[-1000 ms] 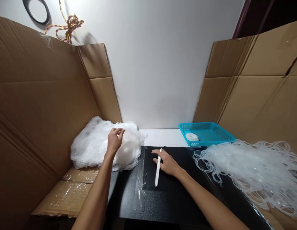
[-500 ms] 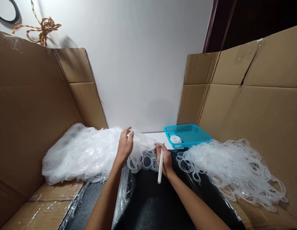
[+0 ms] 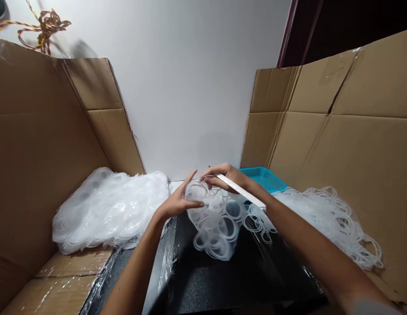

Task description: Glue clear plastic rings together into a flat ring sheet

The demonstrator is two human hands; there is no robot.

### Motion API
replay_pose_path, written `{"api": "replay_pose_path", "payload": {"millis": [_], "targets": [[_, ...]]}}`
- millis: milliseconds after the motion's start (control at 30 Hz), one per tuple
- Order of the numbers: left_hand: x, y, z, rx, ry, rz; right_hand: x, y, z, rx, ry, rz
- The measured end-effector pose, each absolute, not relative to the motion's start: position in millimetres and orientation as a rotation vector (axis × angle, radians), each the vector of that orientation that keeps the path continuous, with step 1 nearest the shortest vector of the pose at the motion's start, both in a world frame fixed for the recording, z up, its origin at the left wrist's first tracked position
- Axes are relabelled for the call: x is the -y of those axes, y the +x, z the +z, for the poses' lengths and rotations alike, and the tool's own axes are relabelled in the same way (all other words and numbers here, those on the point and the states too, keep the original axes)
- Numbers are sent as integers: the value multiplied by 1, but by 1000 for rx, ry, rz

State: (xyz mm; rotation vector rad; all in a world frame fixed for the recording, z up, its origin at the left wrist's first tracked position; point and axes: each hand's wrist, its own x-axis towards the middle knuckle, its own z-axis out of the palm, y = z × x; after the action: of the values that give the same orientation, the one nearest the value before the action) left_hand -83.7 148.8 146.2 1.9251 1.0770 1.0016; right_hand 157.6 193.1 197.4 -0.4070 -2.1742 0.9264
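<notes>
A hanging cluster of joined clear plastic rings (image 3: 219, 223) is lifted above the black mat (image 3: 223, 280). My left hand (image 3: 180, 199) pinches the top ring of the cluster between thumb and fingers. My right hand (image 3: 225, 177) is closed round a thin white stick-like tool (image 3: 241, 191), its tip at the cluster's top. A big heap of clear ring sheets (image 3: 108, 210) lies to the left. A looser heap of clear rings (image 3: 321, 218) lies to the right.
Cardboard walls (image 3: 42, 140) close in the left and right sides, with a white wall behind. A blue plastic basket (image 3: 265, 177) stands at the back, partly hidden by my right arm. Taped cardboard (image 3: 59, 280) covers the front left.
My left hand has pulled a cluster of rings from the left heap and lifted it over the mat. My right hand has risen with the white tool to meet it.
</notes>
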Motion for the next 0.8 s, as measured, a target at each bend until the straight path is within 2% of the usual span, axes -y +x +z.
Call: {"api": "replay_pose_path", "payload": {"millis": [100, 200, 400, 500, 567, 700, 800], "targets": [[-144, -90, 174, -1086, 1904, 831, -193, 173, 224, 2284, -479, 737], [-150, -108, 194, -1290, 1989, 900, -206, 189, 240, 2437, -675, 536], [-191, -132, 230, -1631, 2146, 1421, -249, 205, 241, 2322, -1153, 206], [-202, -129, 247, -1607, 2185, 1749, -257, 203, 238, 2076, -1193, -43], [-199, -127, 252, -1557, 2274, 1840, -254, 201, 234, 1970, -1130, -204], [-162, -133, 225, -1508, 2487, 1721, -230, 203, 208, 2021, -978, -377], [-113, -144, 161, -1575, 2513, 1537, -200, 214, 157, 2242, -926, -368]]}}
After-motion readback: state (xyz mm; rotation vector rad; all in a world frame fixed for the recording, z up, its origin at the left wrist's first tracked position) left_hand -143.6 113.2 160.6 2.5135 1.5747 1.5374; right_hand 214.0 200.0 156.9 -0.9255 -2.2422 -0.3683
